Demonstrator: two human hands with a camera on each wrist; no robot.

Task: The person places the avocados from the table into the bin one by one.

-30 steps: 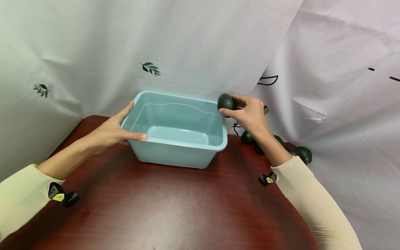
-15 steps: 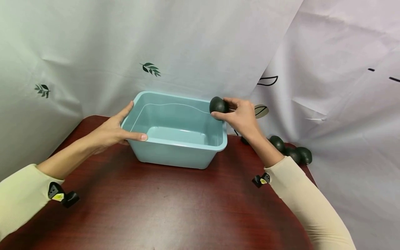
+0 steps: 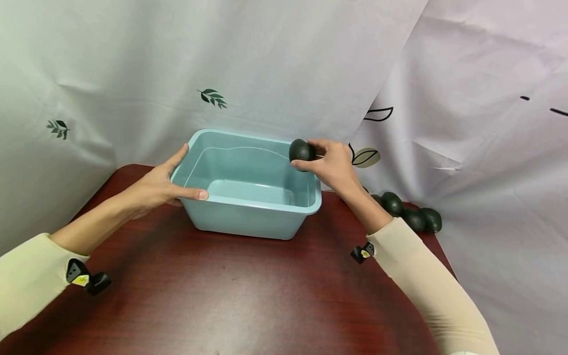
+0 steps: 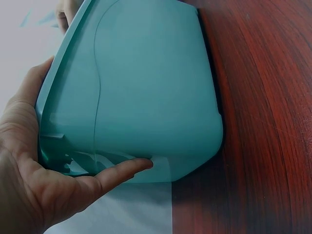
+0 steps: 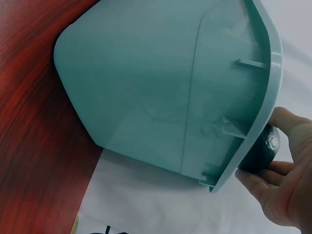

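Note:
A light blue plastic bin (image 3: 244, 221) stands on the table, its inner floor bare where it shows. My left hand (image 3: 156, 190) holds the bin's left end, thumb along the near rim. In the left wrist view a finger (image 4: 124, 171) lies along the outer end wall. Over the bin's right rear corner, my right hand (image 3: 333, 165) grips a dark green avocado (image 3: 301, 155) between thumb and fingers. The right wrist view has that avocado (image 5: 262, 150) partly hidden behind the rim.
Several more avocados (image 3: 392, 203) lie clustered at the right edge of the dark red wooden table (image 3: 239, 291); my right forearm hides part of that group. A white cloth (image 3: 275, 69) with leaf prints hangs close behind the bin.
My right hand has carried the avocado leftward and slightly down, from beside the bin's right rim to over its right rear corner. My left hand and the bin have stayed put.

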